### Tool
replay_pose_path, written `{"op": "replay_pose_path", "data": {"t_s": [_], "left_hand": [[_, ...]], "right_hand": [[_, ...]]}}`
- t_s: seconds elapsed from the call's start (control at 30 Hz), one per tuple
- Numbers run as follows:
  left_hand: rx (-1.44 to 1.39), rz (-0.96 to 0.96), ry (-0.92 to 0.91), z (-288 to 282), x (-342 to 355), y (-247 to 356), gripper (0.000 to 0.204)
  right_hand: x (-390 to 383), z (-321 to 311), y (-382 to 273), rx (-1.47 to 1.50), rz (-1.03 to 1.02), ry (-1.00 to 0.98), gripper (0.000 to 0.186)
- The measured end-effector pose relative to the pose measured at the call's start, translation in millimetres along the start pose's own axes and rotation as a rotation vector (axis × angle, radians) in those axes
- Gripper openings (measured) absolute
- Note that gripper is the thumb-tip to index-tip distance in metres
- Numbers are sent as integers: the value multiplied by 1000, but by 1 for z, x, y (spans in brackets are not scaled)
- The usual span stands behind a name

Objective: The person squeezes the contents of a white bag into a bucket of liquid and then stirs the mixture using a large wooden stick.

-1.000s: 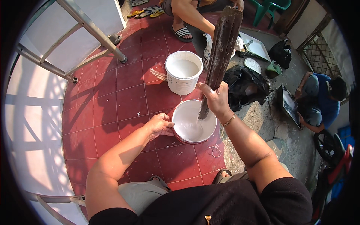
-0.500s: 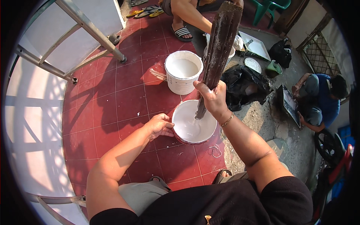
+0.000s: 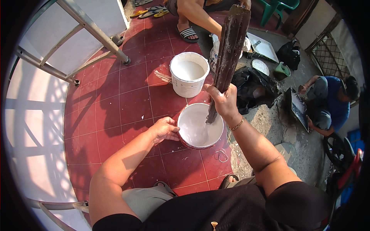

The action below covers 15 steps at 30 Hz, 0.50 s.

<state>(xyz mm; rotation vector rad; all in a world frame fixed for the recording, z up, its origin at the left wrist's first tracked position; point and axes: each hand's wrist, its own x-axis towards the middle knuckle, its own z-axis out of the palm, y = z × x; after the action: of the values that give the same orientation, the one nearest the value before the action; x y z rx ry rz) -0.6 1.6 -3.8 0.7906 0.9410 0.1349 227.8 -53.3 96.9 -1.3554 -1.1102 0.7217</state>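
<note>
A paint bucket [image 3: 187, 134] with white paint inside stands on the red tiles in front of me. My left hand [image 3: 165, 130] grips its left rim, thumb and fingers closed on the edge. In my right hand [image 3: 225, 102] is a long, dark wooden stick [image 3: 231, 46], held upright at a tilt. Its lower end dips into the bucket near the right inner wall; whether it touches the bottom is hidden by the paint. Just beyond stands a second white bucket [image 3: 189, 88], coated with white inside.
A metal ladder frame [image 3: 92, 32] stands at the left. A black plastic bag [image 3: 256, 90] lies right of the buckets. One person crouches at the far side; another, in a blue shirt [image 3: 333, 98], holds a dark panel [image 3: 296, 106]. A paint tray [image 3: 264, 48] lies behind.
My right hand has moved the stick's lower end to the right within the bucket and slightly toward me. My left hand keeps its hold on the rim.
</note>
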Motion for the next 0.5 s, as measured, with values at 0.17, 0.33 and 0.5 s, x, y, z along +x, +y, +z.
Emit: {"op": "replay_pose_path", "data": {"t_s": [0.17,0.33,0.5], "left_hand": [[33,-27,-17,-6,1,2,28],[12,-1,-11,2,-6,3,27],[7,6,-19,-3,0,0,29]], "right_hand": [[-2,35,-9,282,21,56,20],[-15,28,-8,364,152,-188,19],[-4,5,-4,93,78,-110,20]]}}
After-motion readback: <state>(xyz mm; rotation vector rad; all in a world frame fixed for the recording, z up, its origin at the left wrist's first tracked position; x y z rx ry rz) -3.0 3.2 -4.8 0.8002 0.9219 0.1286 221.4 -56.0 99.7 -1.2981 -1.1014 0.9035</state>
